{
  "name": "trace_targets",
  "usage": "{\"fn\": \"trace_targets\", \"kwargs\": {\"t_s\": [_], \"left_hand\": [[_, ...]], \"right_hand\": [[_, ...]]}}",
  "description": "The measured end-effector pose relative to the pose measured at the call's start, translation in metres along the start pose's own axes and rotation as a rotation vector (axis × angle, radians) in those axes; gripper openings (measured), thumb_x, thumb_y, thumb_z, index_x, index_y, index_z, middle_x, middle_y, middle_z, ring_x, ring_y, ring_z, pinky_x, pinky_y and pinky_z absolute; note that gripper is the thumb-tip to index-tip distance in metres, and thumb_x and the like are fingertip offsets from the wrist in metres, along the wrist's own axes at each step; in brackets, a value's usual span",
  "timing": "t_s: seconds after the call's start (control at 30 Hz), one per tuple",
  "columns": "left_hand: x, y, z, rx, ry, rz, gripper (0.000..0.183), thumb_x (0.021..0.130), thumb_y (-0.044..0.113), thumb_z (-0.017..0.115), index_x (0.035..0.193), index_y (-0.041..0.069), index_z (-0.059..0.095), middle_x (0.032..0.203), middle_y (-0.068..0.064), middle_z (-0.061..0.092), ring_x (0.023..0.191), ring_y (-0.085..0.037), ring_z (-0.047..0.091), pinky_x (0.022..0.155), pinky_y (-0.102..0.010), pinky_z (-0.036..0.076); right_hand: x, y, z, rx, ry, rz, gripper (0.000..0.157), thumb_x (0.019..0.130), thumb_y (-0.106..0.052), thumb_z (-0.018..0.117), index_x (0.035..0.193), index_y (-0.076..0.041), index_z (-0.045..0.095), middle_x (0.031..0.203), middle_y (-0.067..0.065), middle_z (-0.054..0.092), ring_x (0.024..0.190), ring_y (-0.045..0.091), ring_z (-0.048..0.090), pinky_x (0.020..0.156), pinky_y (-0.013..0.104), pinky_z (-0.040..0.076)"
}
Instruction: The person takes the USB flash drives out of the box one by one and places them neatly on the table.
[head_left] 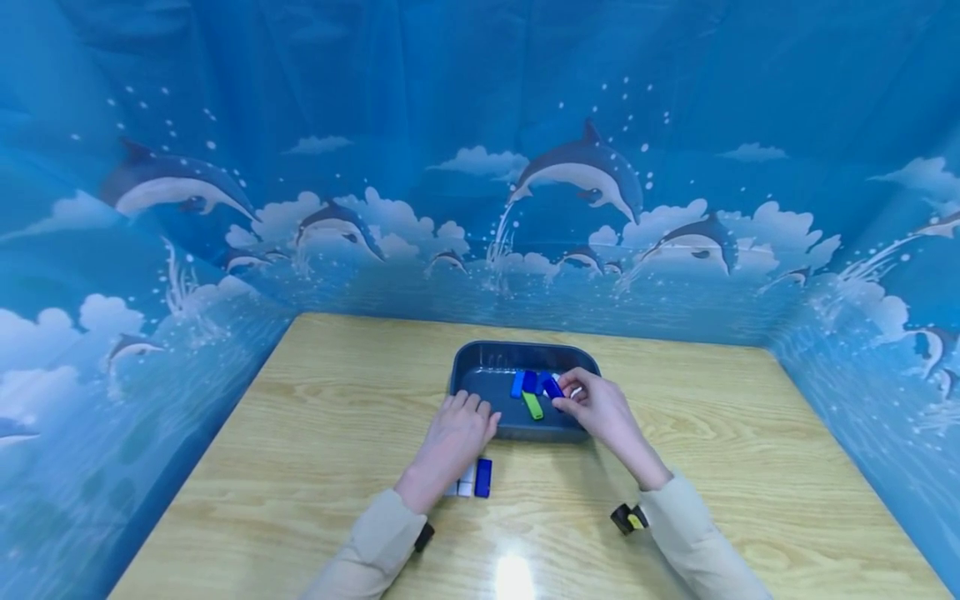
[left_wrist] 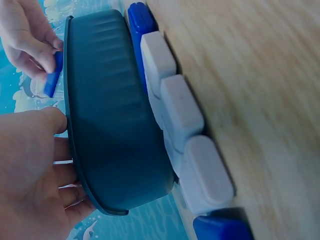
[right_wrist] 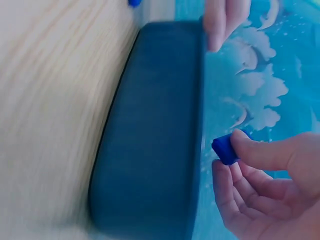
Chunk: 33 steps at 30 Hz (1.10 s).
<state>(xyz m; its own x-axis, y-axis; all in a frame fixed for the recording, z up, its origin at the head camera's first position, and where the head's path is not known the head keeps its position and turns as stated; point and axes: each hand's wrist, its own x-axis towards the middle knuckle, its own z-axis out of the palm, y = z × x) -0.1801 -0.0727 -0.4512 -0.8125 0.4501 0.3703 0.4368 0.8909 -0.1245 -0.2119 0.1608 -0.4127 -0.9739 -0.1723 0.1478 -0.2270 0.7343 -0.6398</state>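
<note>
The dark blue block (head_left: 553, 388) looks like hard, smooth plastic, so I'd guess it's super light and stiff, not fragile, maybe a bit slick. I'd take it by the long flat sides, thumb on one face and fingertips on the other. That's about what the right hand (head_left: 600, 404) is doing: thumb (right_wrist: 260, 152) and fingertips pinch it, with the gap just the block's thickness. From the head view it's over the tray (head_left: 517, 434), around 3 o'clock from the tray's middle, right beside the other blue pieces (head_left: 530, 381); can't tell if it's touching them. The green stick (head_left: 532, 407) lies in there at about 5 o'clock. The left hand (head_left: 459, 425) is at the tray's 8 o'clock corner, fingers relaxed and loosely draped over the rim, not holding any piece; can't tell how hard it presses. Outside the tray, roughly 7 o'clock, sit some white blocks (left_wrist: 182, 105) and a loose blue block (head_left: 483, 478).
</note>
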Motion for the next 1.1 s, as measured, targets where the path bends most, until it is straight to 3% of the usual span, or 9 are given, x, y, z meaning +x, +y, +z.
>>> {"fn": "trace_targets", "kwargs": {"t_s": [0.27, 0.53, 0.73, 1.1], "left_hand": [[0.0, 0.0, 0.002, 0.003, 0.048, 0.003, 0.031, 0.103, 0.035, 0.057, 0.088, 0.01, 0.068, 0.082, -0.001, 0.064, 0.081, -0.018, 0.057, 0.077, -0.03, 0.053], [0.0, 0.0, 0.002, 0.011, 0.052, 0.011, 0.029, 0.104, 0.033, 0.057, 0.089, 0.011, 0.069, 0.081, 0.0, 0.063, 0.079, -0.017, 0.055, 0.074, -0.029, 0.051], [0.001, 0.001, 0.002, 0.006, 0.043, 0.013, 0.024, 0.103, 0.029, 0.058, 0.093, 0.012, 0.071, 0.086, -0.001, 0.067, 0.082, -0.018, 0.057, 0.076, -0.03, 0.052], [0.001, 0.001, 0.0, -0.048, 0.057, 0.007, 0.026, 0.103, 0.027, 0.058, 0.086, 0.01, 0.068, 0.08, -0.001, 0.061, 0.079, -0.019, 0.053, 0.075, -0.031, 0.05]], "right_hand": [[-0.025, -0.014, -0.002, 0.148, -0.035, 0.036, 0.022, 0.091, -0.013, 0.076, 0.108, -0.004, 0.065, 0.093, 0.006, 0.067, 0.082, 0.017, 0.067, 0.072, 0.032, 0.057], [-0.043, -0.02, 0.012, 0.32, -0.106, 0.031, 0.028, 0.09, -0.005, 0.075, 0.114, -0.002, 0.062, 0.095, 0.007, 0.065, 0.08, 0.016, 0.065, 0.073, 0.023, 0.055], [-0.052, -0.017, 0.022, 0.37, -0.168, 0.018, 0.03, 0.09, -0.002, 0.074, 0.116, 0.0, 0.059, 0.093, 0.007, 0.063, 0.078, 0.016, 0.063, 0.069, 0.023, 0.055], [-0.059, -0.007, 0.04, 0.379, -0.248, -0.043, 0.037, 0.089, -0.003, 0.075, 0.123, -0.003, 0.06, 0.091, 0.008, 0.064, 0.073, 0.015, 0.066, 0.064, 0.024, 0.056]]}}
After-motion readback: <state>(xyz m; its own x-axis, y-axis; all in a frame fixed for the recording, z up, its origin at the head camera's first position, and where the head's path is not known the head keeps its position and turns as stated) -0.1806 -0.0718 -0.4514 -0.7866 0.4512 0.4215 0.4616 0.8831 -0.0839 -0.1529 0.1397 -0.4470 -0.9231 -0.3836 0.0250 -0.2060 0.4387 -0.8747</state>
